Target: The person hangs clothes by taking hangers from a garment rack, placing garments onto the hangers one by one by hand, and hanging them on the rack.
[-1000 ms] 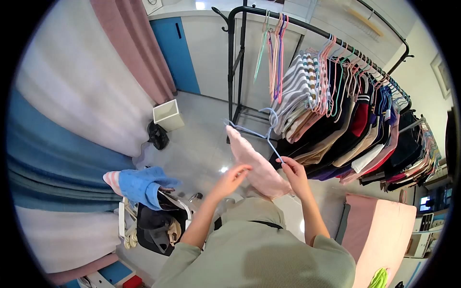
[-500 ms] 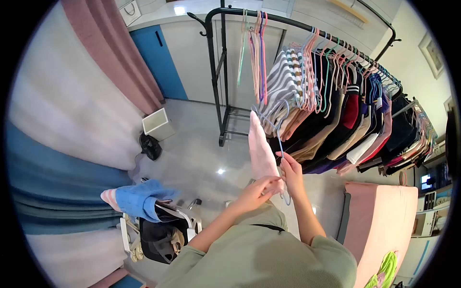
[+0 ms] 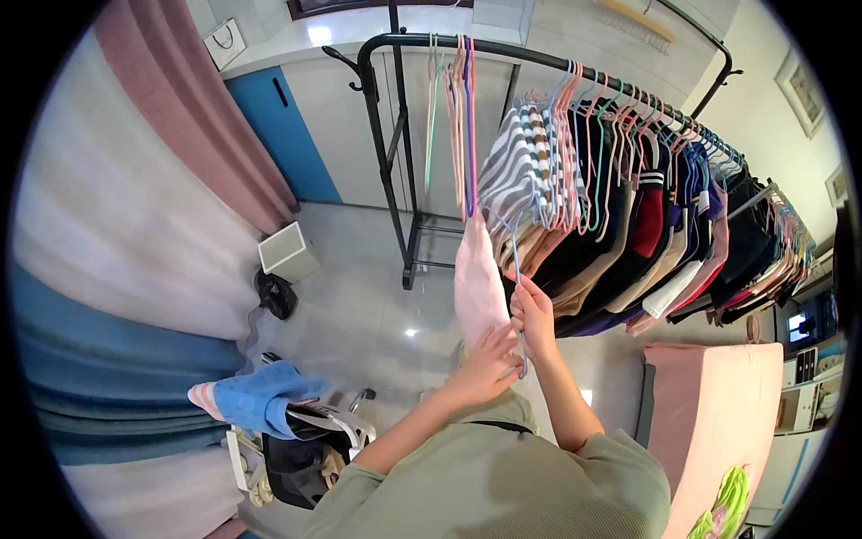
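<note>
The pale pink cloth (image 3: 479, 283) hangs lengthwise in front of the person's torso, its narrow upper end at the far tip of a light blue hanger (image 3: 518, 260) and its lower end at the left hand (image 3: 489, 364). The left fingers are curled in over that lower end and hold it, close to the hanger's near tip. The right hand (image 3: 532, 314) is just beside the cloth, higher than the left one, its fingers closed around the hanger — a narrow grip, with the thumb side up. The hanger is turned nearly upright in the view; its hook is hard to make out against the clothes behind. Beyond the hands stands a black clothes rack (image 3: 389, 153), with slim pastel hangers (image 3: 467, 135) grouped near its left end and a long row of clothes along the rail, grey-and-white striped pieces (image 3: 512, 162) first, then darker ones. To the left, a blue cloth (image 3: 269, 395) is draped over a chair (image 3: 350, 431), and a white bin (image 3: 287, 253) stands on the floor beside a black bag (image 3: 276, 295). To the right is a pink-covered piece of furniture (image 3: 700, 404) — a bright green cloth (image 3: 732, 494) lies on it.
</note>
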### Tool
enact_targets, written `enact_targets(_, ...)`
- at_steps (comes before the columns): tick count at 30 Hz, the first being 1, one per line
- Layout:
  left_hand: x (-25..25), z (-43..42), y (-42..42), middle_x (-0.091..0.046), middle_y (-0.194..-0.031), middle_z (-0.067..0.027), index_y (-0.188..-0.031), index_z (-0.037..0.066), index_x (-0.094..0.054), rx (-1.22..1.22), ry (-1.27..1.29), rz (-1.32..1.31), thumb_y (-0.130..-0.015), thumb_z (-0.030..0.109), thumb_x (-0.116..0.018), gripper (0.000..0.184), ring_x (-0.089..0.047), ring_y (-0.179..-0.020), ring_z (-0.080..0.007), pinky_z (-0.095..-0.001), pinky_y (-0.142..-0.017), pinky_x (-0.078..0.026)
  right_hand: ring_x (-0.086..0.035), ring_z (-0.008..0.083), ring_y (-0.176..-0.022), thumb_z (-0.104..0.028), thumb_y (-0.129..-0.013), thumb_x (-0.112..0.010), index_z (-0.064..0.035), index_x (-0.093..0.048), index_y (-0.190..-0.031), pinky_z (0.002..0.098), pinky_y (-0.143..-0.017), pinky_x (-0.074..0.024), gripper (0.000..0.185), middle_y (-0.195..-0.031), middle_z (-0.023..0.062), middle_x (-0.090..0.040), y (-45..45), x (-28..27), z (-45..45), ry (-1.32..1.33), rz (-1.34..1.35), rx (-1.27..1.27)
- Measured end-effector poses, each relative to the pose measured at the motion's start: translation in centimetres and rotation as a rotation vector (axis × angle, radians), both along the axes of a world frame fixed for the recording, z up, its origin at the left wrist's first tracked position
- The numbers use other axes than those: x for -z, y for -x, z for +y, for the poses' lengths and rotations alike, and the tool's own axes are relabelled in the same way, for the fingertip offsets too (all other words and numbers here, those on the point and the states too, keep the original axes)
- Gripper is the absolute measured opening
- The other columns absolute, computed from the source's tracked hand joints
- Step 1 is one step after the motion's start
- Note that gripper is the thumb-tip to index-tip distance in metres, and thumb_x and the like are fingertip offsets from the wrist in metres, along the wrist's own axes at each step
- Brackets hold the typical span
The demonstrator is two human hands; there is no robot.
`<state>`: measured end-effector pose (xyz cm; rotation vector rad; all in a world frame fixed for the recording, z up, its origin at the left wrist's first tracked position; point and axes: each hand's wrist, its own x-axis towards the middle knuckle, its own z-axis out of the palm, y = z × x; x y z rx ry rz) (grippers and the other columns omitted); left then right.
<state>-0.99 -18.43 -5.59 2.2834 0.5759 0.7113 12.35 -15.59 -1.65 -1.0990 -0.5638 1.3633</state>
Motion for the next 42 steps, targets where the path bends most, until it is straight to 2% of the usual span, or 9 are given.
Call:
enact_targets(5,1.4,2.8,-1.2,-0.047,-0.116,-0.0141,-0.096,0.002,-0.057,0.105,0.023,-0.055,-0.079,0.016,-0.054,0.022,-0.034,-0.118,-0.0366,-0.051,-0.104,-0.022,-0.022,-0.0024,-0.047,-0.012,-0.091,-0.044,-0.0011,-0.049,-0.12,0.0148,-0.039,-0.0157,0.031,-0.061,-0.0103,-0.031,-0.5,0.2,2.9,-0.041,0.022,0.004)
enact_targets(14,-1.6,6.4,-3.6,-0.042,-0.124,-0.0187,-0.113,-0.003,-0.049,-0.159,-0.037,-0.137,-0.075,0.009,-0.057,0.041,-0.027,-0.124,-0.0382,-0.05,-0.104,-0.02,-0.022,-0.0024,-0.049,-0.013,-0.093,-0.042,-0.0012,-0.045,-0.124,0.0142,-0.041,-0.0165,0.033,-0.063,-0.0095,-0.031,-1.1,-3.6,8.3,-0.14,0.078,-0.032)
enact_targets(17,-3.2,7.7,-4.5,-0.033,-0.131,-0.0228,-0.124,-0.005,-0.038,-0.296,0.068,-0.202,-0.076,0.006,-0.054,0.052,-0.025,-0.127,-0.0393,-0.0476,-0.105,-0.02,-0.023,-0.0017,-0.049,-0.012,-0.094,-0.041,-0.0007,-0.043,-0.126,0.0146,-0.042,-0.0175,0.035,-0.065,-0.0088,-0.031,-1.3,-4.9,10.4,-0.197,0.097,-0.044)
enact_targets(20,-4.3,9.5,-5.5,-0.026,-0.135,-0.0243,-0.13,-0.006,-0.028,-0.41,0.024,-0.218,-0.077,0.003,-0.051,0.059,-0.023,-0.129,-0.0397,-0.0451,-0.106,-0.019,-0.024,-0.0013,-0.05,-0.012,-0.094,-0.039,-0.0007,-0.041,-0.127,0.015,-0.042,-0.0182,0.035,-0.066,-0.0083,-0.031,-1.4,-6.6,12.6,-0.269,0.096,-0.025)
enact_targets(28,-7.4,14.0,-8.0,-0.028,-0.134,-0.0261,-0.128,-0.01,-0.027,-0.436,-0.047,-0.176,-0.072,-0.006,-0.044,0.059,-0.02,-0.13,-0.0405,-0.0463,-0.105,-0.02,-0.024,0.0005,-0.05,-0.012,-0.093,-0.039,-0.0013,-0.037,-0.13,0.0153,-0.042,-0.0172,0.038,-0.066,-0.0059,-0.03,-4.1,-9.3,17.3,-0.335,0.145,-0.04)
enact_targets(33,-6.4,16.3,-9.1,-0.031,-0.133,-0.0258,-0.129,-0.007,-0.028,-0.463,0.047,-0.185,-0.072,-0.007,-0.043,0.06,-0.027,-0.127,-0.0391,-0.0436,-0.105,-0.023,-0.033,0.0029,-0.059,-0.005,-0.09,-0.044,-0.0035,-0.036,-0.13,0.0146,-0.046,-0.0251,0.041,-0.088,-0.0006,-0.045,-5.8,-7.2,19.7,-0.287,0.224,0.043)
enact_targets(35,-5.6,17.1,-9.2,-0.034,-0.131,-0.0258,-0.13,-0.006,-0.028,-0.449,0.188,-0.2,-0.072,-0.007,-0.043,0.059,-0.031,-0.125,-0.0382,-0.0419,-0.104,-0.026,-0.034,0.003,-0.061,-0.003,-0.088,-0.044,-0.0042,-0.034,-0.132,0.0144,-0.047,-0.0256,0.045,-0.09,-0.001,-0.045,-6.2,-6.0,20.0,-0.278,0.151,0.079)
enact_targets(40,-5.8,16.8,-11.0,-0.039,-0.127,-0.0257,-0.132,-0.003,-0.027,-0.486,0.177,-0.116,-0.077,-0.005,-0.042,0.057,-0.039,-0.118,-0.039,-0.0411,-0.098,-0.033,-0.036,0.0036,-0.067,0.0,-0.084,-0.044,-0.0049,-0.019,-0.141,0.0164,-0.056,-0.0305,0.062,-0.099,-0.0007,-0.043,-7.0,-5.7,19.7,-0.282,-0.003,0.062)
enact_targets(42,-6.0,16.4,-12.2,-0.039,-0.127,-0.0257,-0.133,-0.002,-0.026,-0.489,0.192,-0.123,-0.08,-0.002,-0.044,0.056,-0.039,-0.118,-0.0395,-0.0413,-0.096,-0.035,-0.04,0.0056,-0.073,0.0,-0.084,-0.044,-0.0042,-0.018,-0.141,0.0185,-0.065,-0.0349,0.062,-0.106,0.0012,-0.043,-7.5,-5.3,19.5,-0.296,-0.111,0.051)
